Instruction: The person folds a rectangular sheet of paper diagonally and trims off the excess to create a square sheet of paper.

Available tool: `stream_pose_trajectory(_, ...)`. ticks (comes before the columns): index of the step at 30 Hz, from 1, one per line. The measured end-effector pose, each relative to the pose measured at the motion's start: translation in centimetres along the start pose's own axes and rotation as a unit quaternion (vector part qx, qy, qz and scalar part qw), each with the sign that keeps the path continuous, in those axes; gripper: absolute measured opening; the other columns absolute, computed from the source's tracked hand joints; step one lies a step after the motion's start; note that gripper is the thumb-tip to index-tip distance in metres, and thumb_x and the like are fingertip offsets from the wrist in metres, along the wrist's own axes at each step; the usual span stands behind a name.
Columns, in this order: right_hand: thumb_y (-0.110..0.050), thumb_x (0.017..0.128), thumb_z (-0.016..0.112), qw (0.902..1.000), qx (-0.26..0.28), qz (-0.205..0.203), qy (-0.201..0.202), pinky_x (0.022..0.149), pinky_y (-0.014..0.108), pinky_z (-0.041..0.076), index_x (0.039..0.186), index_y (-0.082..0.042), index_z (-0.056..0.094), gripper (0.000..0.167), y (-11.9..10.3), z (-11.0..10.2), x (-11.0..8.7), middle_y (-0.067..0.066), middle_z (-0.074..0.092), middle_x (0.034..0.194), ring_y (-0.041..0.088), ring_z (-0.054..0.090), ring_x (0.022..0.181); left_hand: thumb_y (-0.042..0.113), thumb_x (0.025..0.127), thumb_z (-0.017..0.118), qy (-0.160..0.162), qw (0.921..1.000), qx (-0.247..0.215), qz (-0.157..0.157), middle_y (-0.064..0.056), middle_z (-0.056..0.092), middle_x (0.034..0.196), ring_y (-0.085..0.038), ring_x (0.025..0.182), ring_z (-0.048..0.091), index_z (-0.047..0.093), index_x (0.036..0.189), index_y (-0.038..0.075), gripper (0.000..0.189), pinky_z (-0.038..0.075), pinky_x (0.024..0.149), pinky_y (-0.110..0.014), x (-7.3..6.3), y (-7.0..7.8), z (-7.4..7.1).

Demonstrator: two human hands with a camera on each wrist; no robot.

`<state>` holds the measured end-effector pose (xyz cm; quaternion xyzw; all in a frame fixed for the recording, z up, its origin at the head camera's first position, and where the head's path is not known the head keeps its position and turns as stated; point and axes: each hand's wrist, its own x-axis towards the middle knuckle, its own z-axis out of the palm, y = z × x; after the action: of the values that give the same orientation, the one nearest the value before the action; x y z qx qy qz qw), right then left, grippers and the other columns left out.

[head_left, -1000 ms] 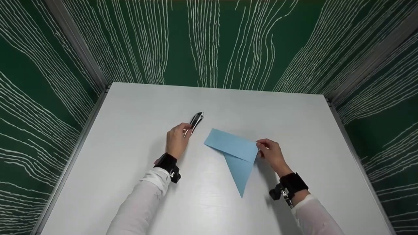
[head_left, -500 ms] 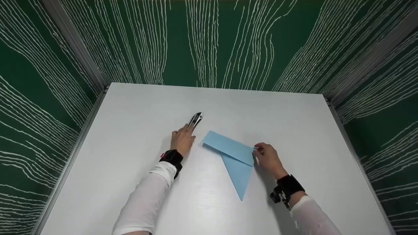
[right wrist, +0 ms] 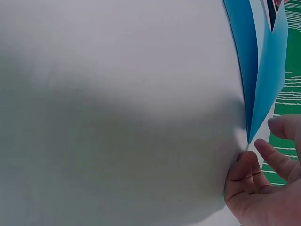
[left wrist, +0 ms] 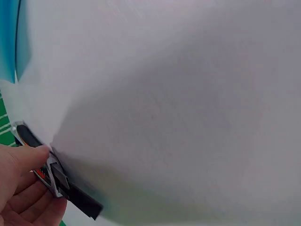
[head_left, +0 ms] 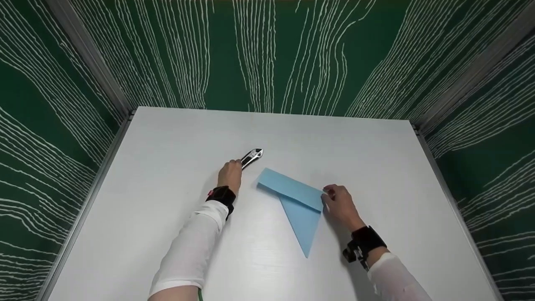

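Note:
In the head view, my left hand (head_left: 230, 174) grips a silver-and-black utility knife (head_left: 253, 156), its rounded silver end pointing away from me. The left wrist view shows the thumb on the knife's (left wrist: 29, 136) body, over an orange strip, while the other fingers curl beneath. A black bar sticks out of the near end. To the right lies a light blue sheet of paper (head_left: 290, 188), its upper band folded over and a pointed part reaching towards me. My right hand (head_left: 340, 205) is at the sheet's right corner; in the right wrist view its thumb and fingers stand apart beside the paper's (right wrist: 270, 70) end.
A white table (head_left: 188, 259) lies under both hands. Green walls (head_left: 221, 50) with white wavy lines rise behind it and at both sides, with grey metal posts (head_left: 90, 50) at the corners. Each wrist wears a black strapped camera (head_left: 363, 242).
The left hand has shifted its hold on the knife, from fingertips at its near end to a fuller grip. The right hand has loosened from the paper corner, and the paper has settled slightly towards me.

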<state>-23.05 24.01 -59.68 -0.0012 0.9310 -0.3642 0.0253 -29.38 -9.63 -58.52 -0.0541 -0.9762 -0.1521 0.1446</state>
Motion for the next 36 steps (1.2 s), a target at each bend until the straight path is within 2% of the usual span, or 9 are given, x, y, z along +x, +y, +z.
stream_pose_trajectory(6, -0.012, 0.099, 0.057, 0.9999, 0.005, -0.007, -0.014, 0.085, 0.039, 0.047, 0.125, 0.005, 0.06, 0.031, 0.1, 0.0, 0.0, 0.023, 0.058, 0.112, 0.03, 0.057, 0.099, -0.007, 0.091, 0.054, 0.017, 0.9985, 0.042, 0.031, -0.021, 0.07, 0.08, -0.034, 0.074, 0.072, 0.068, 0.087, -0.008, 0.015, 0.059, 0.061, -0.043, -0.2, -0.1, 0.2)
stream_pose_trajectory(11, -0.014, 0.1, 0.058, 0.9997, 0.013, -0.001, -0.021, 0.087, 0.04, 0.047, 0.126, 0.003, 0.06, 0.031, 0.3, -0.1, 0.0, 0.022, 0.059, 0.113, 0.03, 0.056, 0.1, -0.006, 0.087, 0.06, 0.023, 0.9987, 0.032, 0.034, -0.02, 0.07, 0.075, -0.034, 0.07, 0.072, 0.065, 0.081, -0.005, 0.009, 0.058, 0.059, -0.043, -0.4, -0.8, 0.1)
stream_pose_trajectory(16, -0.015, 0.101, 0.057, 0.9994, 0.026, 0.005, -0.021, 0.088, 0.039, 0.046, 0.13, 0.002, 0.058, 0.034, 0.3, -0.3, 0.0, 0.021, 0.06, 0.114, 0.028, 0.056, 0.1, -0.007, 0.081, 0.068, 0.003, 0.9991, 0.018, 0.039, -0.019, 0.071, 0.077, -0.034, 0.073, 0.072, 0.065, 0.082, -0.004, 0.005, 0.058, 0.063, -0.044, -0.4, -1.5, -0.8)
stream_pose_trajectory(19, -0.016, 0.102, 0.054, 0.9992, 0.036, 0.009, -0.011, 0.086, 0.036, 0.047, 0.133, 0.001, 0.055, 0.035, 0.0, -0.6, 0.0, 0.019, 0.059, 0.114, 0.027, 0.056, 0.1, -0.008, 0.08, 0.07, -0.001, 0.9976, 0.021, 0.066, -0.018, 0.071, 0.08, -0.034, 0.076, 0.072, 0.066, 0.085, -0.004, 0.008, 0.058, 0.065, -0.044, -0.3, -1.5, -1.7)
stream_pose_trajectory(22, -0.016, 0.103, 0.053, 0.9988, 0.049, 0.0, 0.008, 0.085, 0.035, 0.047, 0.135, 0.001, 0.055, 0.036, -0.5, -0.9, 0.1, 0.02, 0.059, 0.116, 0.028, 0.056, 0.102, -0.006, 0.081, 0.072, 0.017, 0.992, 0.04, 0.119, -0.016, 0.072, 0.086, -0.03, 0.082, 0.072, 0.067, 0.093, -0.003, 0.013, 0.059, 0.065, -0.041, -0.3, -1.2, -2.5)
stream_pose_trajectory(25, -0.016, 0.103, 0.053, 0.9976, 0.06, -0.021, 0.026, 0.086, 0.036, 0.047, 0.135, 0.0, 0.055, 0.036, -1.6, -1.3, 0.2, 0.02, 0.06, 0.119, 0.029, 0.058, 0.107, -0.002, 0.084, 0.072, 0.049, 0.9773, 0.074, 0.192, -0.011, 0.073, 0.096, -0.024, 0.09, 0.072, 0.068, 0.103, 0.001, 0.02, 0.06, 0.064, -0.034, -0.5, -0.6, -3.3)
stream_pose_trajectory(29, -0.02, 0.104, 0.053, 0.9949, 0.088, -0.044, 0.023, 0.092, 0.042, 0.049, 0.134, -0.002, 0.058, 0.035, -3.7, -1.5, 0.3, 0.018, 0.064, 0.122, 0.031, 0.061, 0.114, -0.001, 0.087, 0.071, 0.089, 0.9405, 0.132, 0.3, -0.006, 0.074, 0.108, -0.017, 0.1, 0.072, 0.067, 0.115, 0.006, 0.029, 0.06, 0.071, -0.024, -1.0, 0.8, -3.9)
stream_pose_trajectory(33, -0.021, 0.105, 0.051, 0.9905, 0.113, -0.074, -0.026, 0.103, 0.052, 0.049, 0.137, -0.001, 0.056, 0.038, -5.9, -1.4, 0.2, 0.02, 0.066, 0.128, 0.034, 0.063, 0.119, -0.001, 0.088, 0.07, 0.119, 0.9005, 0.165, 0.385, -0.004, 0.072, 0.115, -0.015, 0.106, 0.071, 0.066, 0.121, 0.009, 0.035, 0.058, 0.084, -0.02, -1.4, 2.4, -4.3)
stream_pose_trajectory(36, -0.024, 0.106, 0.05, 0.9864, 0.116, -0.088, -0.077, 0.105, 0.052, 0.048, 0.139, 0.0, 0.054, 0.041, -7.2, -1.2, 0.1, 0.021, 0.064, 0.133, 0.034, 0.062, 0.121, 0.001, 0.089, 0.07, 0.127, 0.877, 0.173, 0.43, -0.002, 0.071, 0.117, -0.013, 0.109, 0.07, 0.065, 0.123, 0.01, 0.035, 0.055, 0.092, -0.02, -1.5, 3.4, -4.7)
